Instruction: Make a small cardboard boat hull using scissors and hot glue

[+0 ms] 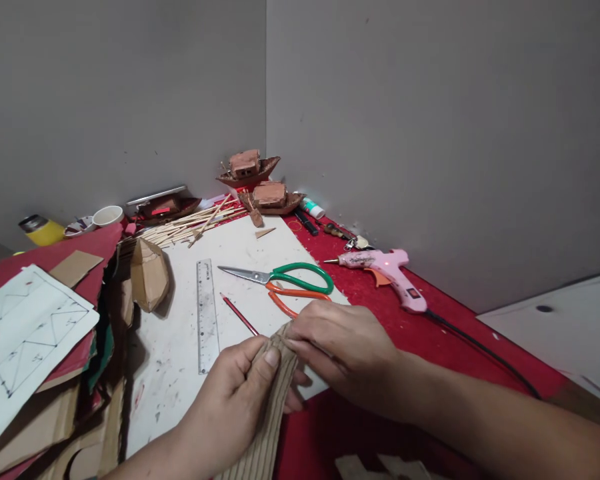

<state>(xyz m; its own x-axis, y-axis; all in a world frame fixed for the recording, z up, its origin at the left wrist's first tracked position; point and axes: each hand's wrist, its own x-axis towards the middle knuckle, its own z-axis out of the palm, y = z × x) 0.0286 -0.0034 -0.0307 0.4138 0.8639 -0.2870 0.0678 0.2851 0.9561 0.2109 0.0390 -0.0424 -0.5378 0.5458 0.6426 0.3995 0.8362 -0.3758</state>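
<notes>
A strip of ribbed brown cardboard [273, 417] is held between both hands at the lower middle. My left hand [235, 393] grips its left side, thumb pressed on the ribbed face near the top end. My right hand [340, 347] pinches the top end from the right, where the cardboard is curled. Just beyond the hands, scissors with green and orange handles [300, 275] and a red pencil [239, 313] lie on the white board [173, 360]. A clear ruler [207, 313] lies left of the pencil.
A pink glue gun [387, 263] with a black cord rests on the red cloth [445, 340] at right. At left are stacked cardboard, a drawn template [35, 327] and a cardboard hull [149, 277]. Model boats [270, 195], thin sticks [180, 230] and a cup [108, 215] stand behind.
</notes>
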